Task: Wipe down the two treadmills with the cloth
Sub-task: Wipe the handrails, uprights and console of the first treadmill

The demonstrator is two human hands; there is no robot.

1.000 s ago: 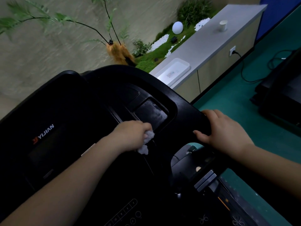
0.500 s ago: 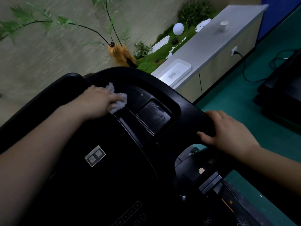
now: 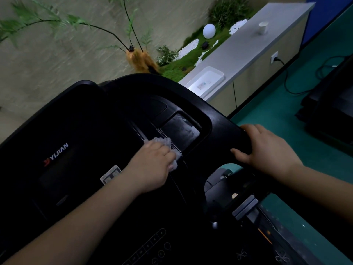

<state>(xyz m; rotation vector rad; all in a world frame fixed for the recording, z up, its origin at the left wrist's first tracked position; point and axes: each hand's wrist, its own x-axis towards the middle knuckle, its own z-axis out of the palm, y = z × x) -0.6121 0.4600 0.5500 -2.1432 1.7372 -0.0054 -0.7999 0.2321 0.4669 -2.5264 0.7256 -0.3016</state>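
A black treadmill console [image 3: 91, 131] with a red and white logo fills the lower frame. My left hand [image 3: 152, 163] grips a crumpled white cloth [image 3: 168, 148] and presses it on the console, just left of a recessed tray pocket [image 3: 181, 131]. My right hand [image 3: 267, 150] holds the console's right rim, fingers curled over its edge. The dark edge of a second treadmill [image 3: 332, 109] shows at the right on the green floor.
A grey counter [image 3: 254, 46] runs behind, carrying a white tray [image 3: 206, 81] and a paper cup [image 3: 263, 27]. Artificial grass with a white globe lamp [image 3: 209, 31] and a leafy plant [image 3: 141, 60] stand by the wall. A black cable [image 3: 288, 81] trails from a wall socket.
My left hand swept the cloth from beside the tray pocket up to the console's top edge, then back down to beside the pocket. My right hand stayed on the rim.
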